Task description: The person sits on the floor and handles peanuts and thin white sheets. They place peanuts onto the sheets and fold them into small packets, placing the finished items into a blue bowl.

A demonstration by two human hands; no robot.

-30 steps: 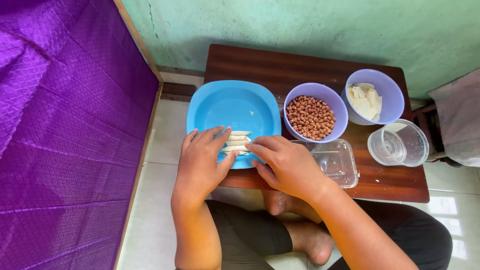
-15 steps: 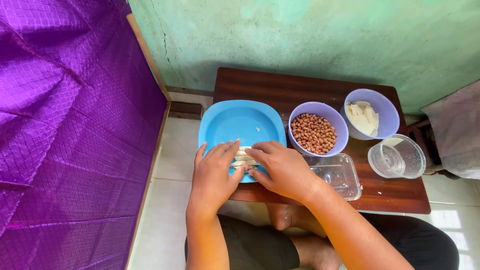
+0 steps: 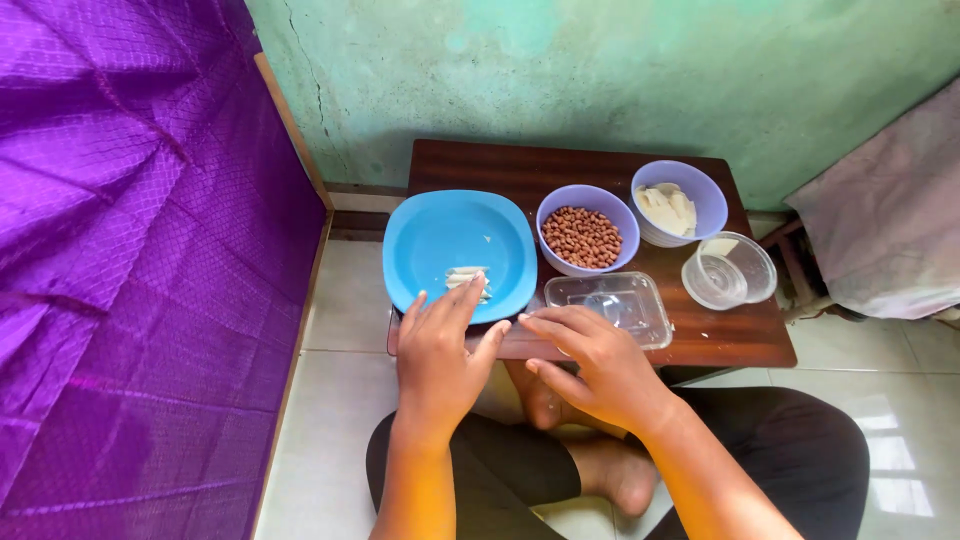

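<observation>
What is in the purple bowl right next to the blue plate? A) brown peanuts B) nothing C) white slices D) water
A: the purple bowl beside the blue plate is filled with small brown peanuts; the white pieces sit in the other purple bowl farther right.

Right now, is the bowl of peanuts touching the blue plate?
Touching: the head view shows the peanut bowl with its rim against the blue plate, no gap visible.
</observation>
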